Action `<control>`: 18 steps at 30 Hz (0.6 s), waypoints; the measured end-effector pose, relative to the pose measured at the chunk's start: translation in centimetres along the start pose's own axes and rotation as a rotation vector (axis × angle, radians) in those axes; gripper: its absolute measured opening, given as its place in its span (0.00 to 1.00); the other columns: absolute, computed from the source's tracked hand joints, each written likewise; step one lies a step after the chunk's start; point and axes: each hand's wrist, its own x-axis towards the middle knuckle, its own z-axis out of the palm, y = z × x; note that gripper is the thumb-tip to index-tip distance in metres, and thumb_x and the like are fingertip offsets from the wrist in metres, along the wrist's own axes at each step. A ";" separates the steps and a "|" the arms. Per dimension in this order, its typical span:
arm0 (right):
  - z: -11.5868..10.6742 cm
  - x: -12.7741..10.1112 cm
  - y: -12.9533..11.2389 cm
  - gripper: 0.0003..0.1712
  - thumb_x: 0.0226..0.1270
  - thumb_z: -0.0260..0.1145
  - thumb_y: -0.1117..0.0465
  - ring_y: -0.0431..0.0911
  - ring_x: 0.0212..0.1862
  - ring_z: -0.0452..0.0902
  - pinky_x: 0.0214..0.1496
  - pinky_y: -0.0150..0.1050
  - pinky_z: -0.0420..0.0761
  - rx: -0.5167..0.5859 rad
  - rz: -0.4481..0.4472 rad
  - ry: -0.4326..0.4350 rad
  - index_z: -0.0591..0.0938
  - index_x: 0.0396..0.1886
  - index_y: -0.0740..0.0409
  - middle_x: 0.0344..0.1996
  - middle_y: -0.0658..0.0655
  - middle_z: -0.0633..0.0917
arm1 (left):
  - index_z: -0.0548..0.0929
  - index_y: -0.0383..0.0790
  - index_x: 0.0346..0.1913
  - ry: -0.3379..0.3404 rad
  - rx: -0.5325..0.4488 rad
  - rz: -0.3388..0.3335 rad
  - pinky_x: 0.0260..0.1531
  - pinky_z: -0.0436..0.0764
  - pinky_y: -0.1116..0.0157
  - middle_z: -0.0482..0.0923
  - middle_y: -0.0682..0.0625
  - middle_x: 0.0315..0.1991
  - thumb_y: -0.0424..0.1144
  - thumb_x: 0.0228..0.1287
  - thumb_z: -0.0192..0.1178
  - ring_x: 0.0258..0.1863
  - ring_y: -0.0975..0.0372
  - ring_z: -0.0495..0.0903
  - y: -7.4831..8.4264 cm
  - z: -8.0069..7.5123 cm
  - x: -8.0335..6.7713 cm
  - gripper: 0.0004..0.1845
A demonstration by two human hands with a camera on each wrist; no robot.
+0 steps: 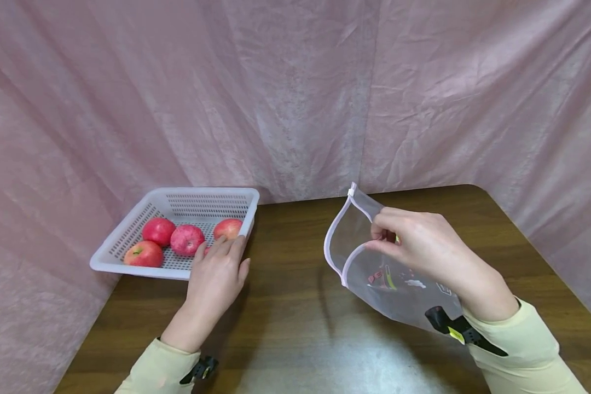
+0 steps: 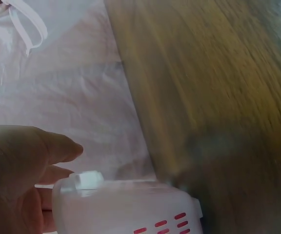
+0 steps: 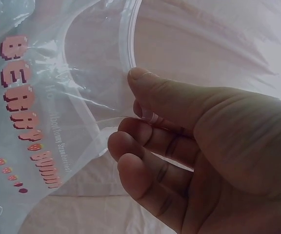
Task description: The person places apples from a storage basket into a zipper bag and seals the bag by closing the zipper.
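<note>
In the head view a white plastic basket on the left holds several red apples. My left hand reaches over its front right part, fingers extended down inside close to an apple and partly covering another. The left wrist view shows the thumb apart from the fingers beside the basket; the fingertips are hidden behind it. On the right, my right hand pinches the rim of a clear slider zip bag between thumb and fingers. The bag's mouth gapes to the left, and the right wrist view shows red lettering.
Everything stands on a brown wooden table. A pink curtain hangs right behind its far edge. The white slider sits at the top corner of the bag's mouth. Each wrist wears a black strap.
</note>
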 end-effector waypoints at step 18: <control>1.2 1.1 -3.8 0.19 0.64 0.85 0.51 0.30 0.27 0.72 0.29 0.38 0.74 -0.026 0.057 -0.028 0.79 0.29 0.35 0.28 0.31 0.76 | 0.84 0.33 0.67 -0.025 -0.049 0.088 0.69 0.75 0.35 0.90 0.36 0.55 0.42 0.67 0.78 0.62 0.40 0.85 -1.7 -0.1 0.0 0.29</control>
